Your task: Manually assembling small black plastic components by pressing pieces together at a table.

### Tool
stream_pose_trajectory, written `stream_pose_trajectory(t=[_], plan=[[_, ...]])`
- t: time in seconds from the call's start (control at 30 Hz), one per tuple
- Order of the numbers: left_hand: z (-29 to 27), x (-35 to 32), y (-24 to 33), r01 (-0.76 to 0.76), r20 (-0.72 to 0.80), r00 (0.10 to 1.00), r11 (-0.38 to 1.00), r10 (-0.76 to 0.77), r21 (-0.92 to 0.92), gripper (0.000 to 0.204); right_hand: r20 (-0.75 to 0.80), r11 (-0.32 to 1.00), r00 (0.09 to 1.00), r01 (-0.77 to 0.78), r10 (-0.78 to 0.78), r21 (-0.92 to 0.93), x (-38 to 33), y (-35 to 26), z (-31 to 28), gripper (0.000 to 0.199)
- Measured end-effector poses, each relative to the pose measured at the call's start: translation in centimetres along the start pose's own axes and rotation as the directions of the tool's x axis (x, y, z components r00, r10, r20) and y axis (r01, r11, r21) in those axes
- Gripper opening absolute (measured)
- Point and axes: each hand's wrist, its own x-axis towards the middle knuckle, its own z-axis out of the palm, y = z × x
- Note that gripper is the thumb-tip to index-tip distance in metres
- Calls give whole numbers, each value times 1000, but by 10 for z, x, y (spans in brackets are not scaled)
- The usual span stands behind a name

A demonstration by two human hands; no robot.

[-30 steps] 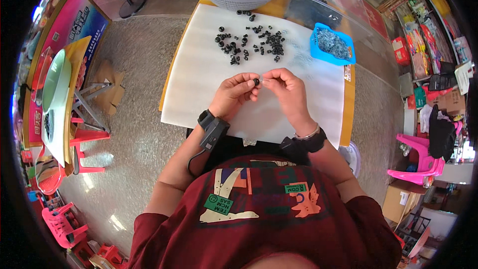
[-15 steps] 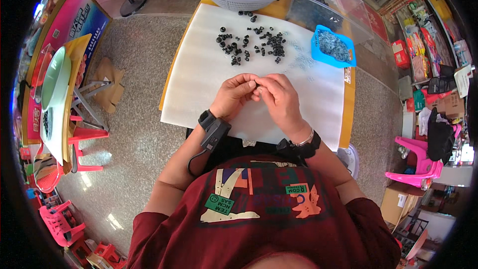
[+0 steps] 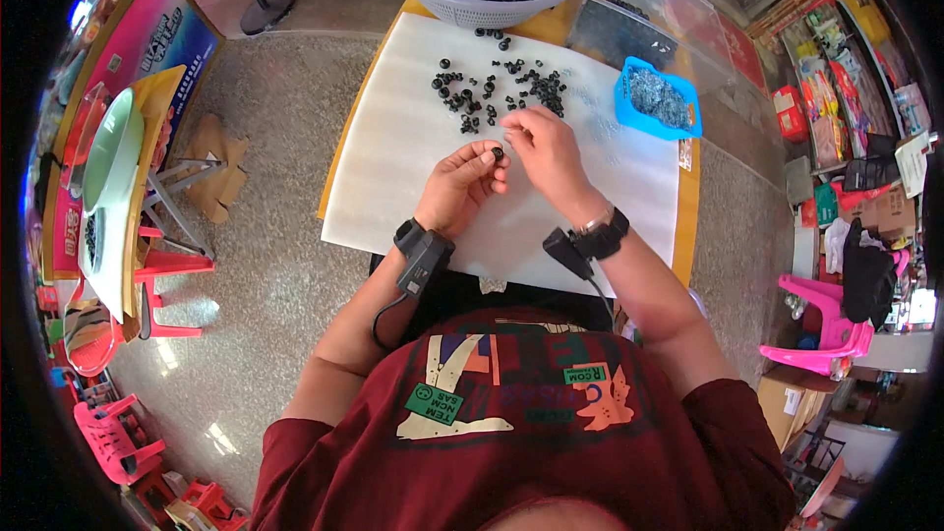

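My left hand (image 3: pixel 458 189) pinches a small round black part (image 3: pixel 498 153) between thumb and forefinger, above the white sheet (image 3: pixel 383 177) on the table. Just beyond and to the right, my right hand (image 3: pixel 553 159) is bent inward, its thumb and forefinger drawn together close to the loose black parts (image 3: pixel 470 98). Whatever is between those right fingertips, if anything, is too small to make out. More small black parts (image 3: pixel 541 90) lie in a cluster beyond the right hand. Tiny clear pieces (image 3: pixel 590 103) are scattered to their right.
A grey plastic basket (image 3: pixel 472 10) heaped with black parts stands at the far edge. At the far right a blue tray (image 3: pixel 659 126) holds clear bits. A green basin (image 3: pixel 113 152) rests on a side table at left; a pink stool (image 3: pixel 821 324) stands at right.
My hands were together at the black part. The right hand has come away from it, moving forward toward the loose parts; the left still holds its part.
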Motion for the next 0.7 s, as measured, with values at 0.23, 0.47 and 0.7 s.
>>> stream_pose_trajectory(t=[0.23,0.47,0.7], plan=[[-2,0,-1,-38,21,999,998,39,-51,18,166,957,963,237,-210,-169,28,18,20,8],[0,-2,-3,-39,12,999,998,40,-44,19,145,976,979,165,-144,-143,19,16,16,9],[2,0,-1,-28,-33,999,999,28,-16,20,305,720,914,-400,267,568,1,-17,-23,11]])
